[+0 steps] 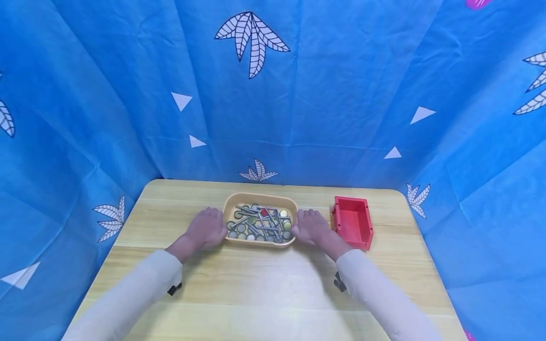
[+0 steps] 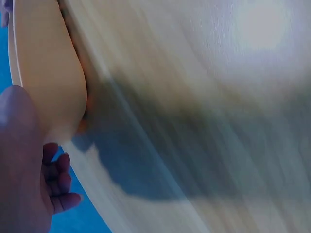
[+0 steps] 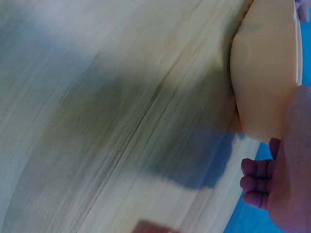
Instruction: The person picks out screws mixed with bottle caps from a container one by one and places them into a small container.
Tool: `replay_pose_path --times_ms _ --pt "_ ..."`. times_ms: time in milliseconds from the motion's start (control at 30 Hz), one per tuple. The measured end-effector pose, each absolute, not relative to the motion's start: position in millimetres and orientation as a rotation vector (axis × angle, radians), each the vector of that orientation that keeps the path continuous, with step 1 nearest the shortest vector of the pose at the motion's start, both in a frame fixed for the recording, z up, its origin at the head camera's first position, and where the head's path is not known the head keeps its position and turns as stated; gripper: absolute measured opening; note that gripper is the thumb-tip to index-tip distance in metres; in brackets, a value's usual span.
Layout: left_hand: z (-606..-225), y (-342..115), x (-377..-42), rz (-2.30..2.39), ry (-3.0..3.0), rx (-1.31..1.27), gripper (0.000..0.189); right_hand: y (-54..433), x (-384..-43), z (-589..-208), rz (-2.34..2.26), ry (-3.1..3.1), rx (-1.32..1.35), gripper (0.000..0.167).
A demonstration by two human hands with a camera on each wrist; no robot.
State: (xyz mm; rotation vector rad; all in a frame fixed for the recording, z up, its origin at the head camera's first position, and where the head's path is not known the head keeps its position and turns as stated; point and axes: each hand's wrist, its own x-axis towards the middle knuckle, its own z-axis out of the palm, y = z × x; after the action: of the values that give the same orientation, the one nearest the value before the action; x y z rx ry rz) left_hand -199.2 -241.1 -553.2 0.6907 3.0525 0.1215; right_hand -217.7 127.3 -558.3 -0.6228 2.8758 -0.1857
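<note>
A pale orange plastic basin (image 1: 260, 196) is at the middle of the table, between both hands. Inside lie several long metal rods like nails or bolts (image 1: 268, 229), round grey and greenish discs (image 1: 241, 228) and one red piece (image 1: 264, 212). My left hand (image 1: 207, 228) grips the basin's left end. In the left wrist view its thumb (image 2: 17, 111) lies at the rim, with the fingers curled below. At the right end, my right hand (image 1: 311, 227) holds the rim likewise, its curled fingers (image 3: 256, 183) showing beneath the basin's side (image 3: 265, 73).
A red open-sided plastic bin (image 1: 353, 222) stands on the table just right of my right hand. The wood-grain table (image 1: 273, 289) ends at a blue patterned curtain (image 1: 341, 94) behind and on both sides.
</note>
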Motion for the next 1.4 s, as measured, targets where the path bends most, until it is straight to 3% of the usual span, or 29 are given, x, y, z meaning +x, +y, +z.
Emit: replay_pose_path --times_ms 467,1100,1400 --pt "-551.0 -203.7 -174.1 0.084 3.039 0.515 0.033 154.0 -215.4 -549.0 -0.087 2.878 -0.699 0.041" --pt "-554.2 -189.7 -163.7 0.006 3.109 0.504 0.029 162.6 -213.2 -547.6 0.048 2.978 -0.803 0.035" --pt "-548.9 -188.8 -165.3 0.031 3.101 0.471 0.028 155.5 -212.0 -531.6 0.078 3.077 -0.793 0.053"
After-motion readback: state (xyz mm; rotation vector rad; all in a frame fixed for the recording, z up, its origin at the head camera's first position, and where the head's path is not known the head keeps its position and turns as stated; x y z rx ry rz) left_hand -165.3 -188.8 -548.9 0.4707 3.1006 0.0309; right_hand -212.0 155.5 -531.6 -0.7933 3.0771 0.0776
